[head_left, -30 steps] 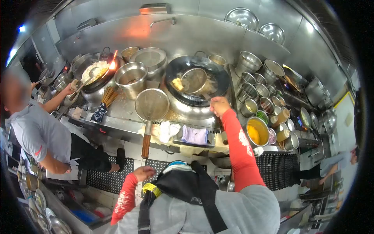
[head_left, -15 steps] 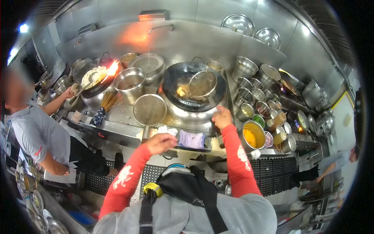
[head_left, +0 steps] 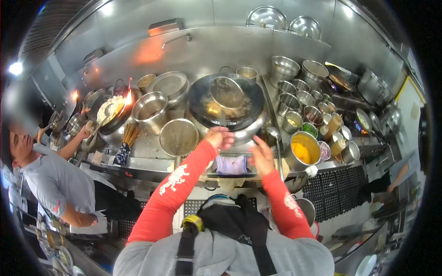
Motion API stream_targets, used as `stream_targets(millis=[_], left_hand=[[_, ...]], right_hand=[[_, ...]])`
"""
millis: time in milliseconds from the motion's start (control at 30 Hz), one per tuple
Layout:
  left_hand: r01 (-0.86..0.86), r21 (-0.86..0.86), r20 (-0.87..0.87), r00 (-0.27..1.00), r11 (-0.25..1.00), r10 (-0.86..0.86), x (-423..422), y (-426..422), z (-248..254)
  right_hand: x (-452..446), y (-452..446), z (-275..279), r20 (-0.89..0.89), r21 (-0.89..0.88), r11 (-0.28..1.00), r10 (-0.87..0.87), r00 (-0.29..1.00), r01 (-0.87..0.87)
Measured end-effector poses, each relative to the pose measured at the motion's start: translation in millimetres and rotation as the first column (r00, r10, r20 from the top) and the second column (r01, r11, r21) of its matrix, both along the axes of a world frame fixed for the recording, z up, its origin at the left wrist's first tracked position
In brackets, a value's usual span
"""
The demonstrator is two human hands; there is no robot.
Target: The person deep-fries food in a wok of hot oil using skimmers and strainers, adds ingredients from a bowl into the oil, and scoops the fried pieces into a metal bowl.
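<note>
At the far middle, head view: left hand [head_left: 219, 138] closed on the handle of the strainer [head_left: 228, 92] over the wok [head_left: 199, 99]; yellow food [head_left: 213, 110] in wok, none seen lifted out; right hand [head_left: 263, 157] near ladle [head_left: 273, 133], grip cannot be told

From here I see a narrow gap btwn L hand [head_left: 219, 138] & R hand [head_left: 263, 158], over the towel [head_left: 231, 164]. Strainer [head_left: 227, 93] blocks mid-wok [head_left: 200, 99]; air twd back wall [head_left: 216, 53] is open. L side: 2nd strainer [head_left: 179, 138], tall pot [head_left: 150, 110]. R side: ladle [head_left: 273, 133], yellow-filled pot [head_left: 305, 151], cluster of small pots [head_left: 305, 98].
</note>
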State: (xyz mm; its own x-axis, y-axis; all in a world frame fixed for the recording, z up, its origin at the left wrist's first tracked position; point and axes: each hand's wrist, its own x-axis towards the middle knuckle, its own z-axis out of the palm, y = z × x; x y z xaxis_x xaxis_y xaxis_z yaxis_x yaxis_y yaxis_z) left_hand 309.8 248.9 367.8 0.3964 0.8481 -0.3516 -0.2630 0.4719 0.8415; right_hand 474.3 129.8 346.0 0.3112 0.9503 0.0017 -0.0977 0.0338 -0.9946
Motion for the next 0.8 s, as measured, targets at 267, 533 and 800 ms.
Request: stream_targets(millis=[267,533,800], left_hand=[[0.059,0.333,-0.629,0.757,0.941,0.175,-83.6,80.9,1.7],[0.319,0.195,-0.867,0.498,0.928,0.012,-81.6,112.2,13.8],[0.407,0.14,-0.821,0.557,0.903,-0.125,-78.4,87.8,36.0]], right_hand=[[109.0,-130.7,-152.3,0.937,-0.243,0.914,0.134,0.324,0.325],[123.8,-152.2,-198.2,0.631,-0.235,0.95,-0.013,0.776,0.207],[96.0,-129.9,-57.9,0.295,-0.143,0.99,0.036,0.955,0.007]])
